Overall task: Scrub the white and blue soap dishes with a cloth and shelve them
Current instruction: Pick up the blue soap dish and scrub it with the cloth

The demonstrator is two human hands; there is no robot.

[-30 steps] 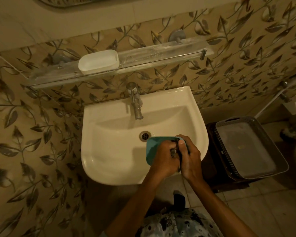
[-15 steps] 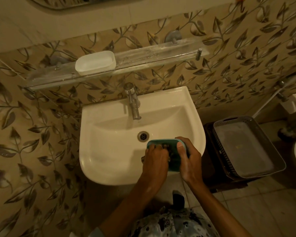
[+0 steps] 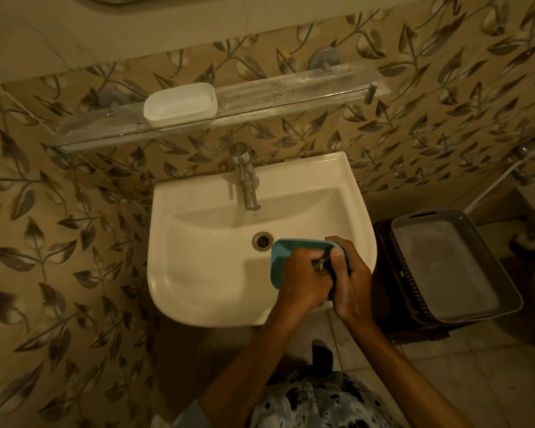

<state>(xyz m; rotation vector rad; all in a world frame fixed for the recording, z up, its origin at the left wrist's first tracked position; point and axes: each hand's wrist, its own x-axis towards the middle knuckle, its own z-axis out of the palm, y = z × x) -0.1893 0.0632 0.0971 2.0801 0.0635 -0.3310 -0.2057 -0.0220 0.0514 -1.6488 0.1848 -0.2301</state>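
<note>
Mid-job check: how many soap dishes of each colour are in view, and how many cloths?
White soap dish: 1, on the glass shelf
Blue soap dish: 1, gripped by the right hand over the sink
Cloth: 1, dark, held in the left hand
Total: 3

So the tally: two soap dishes total, one white soap dish (image 3: 179, 103) and one blue soap dish (image 3: 280, 253). Two hands, left hand (image 3: 303, 279) and right hand (image 3: 351, 282). One cloth (image 3: 320, 266), mostly hidden. One sink (image 3: 198, 304), one tap (image 3: 246, 180), one drain (image 3: 262, 240), one shelf (image 3: 291, 91), one grey basket (image 3: 410, 273).
</note>
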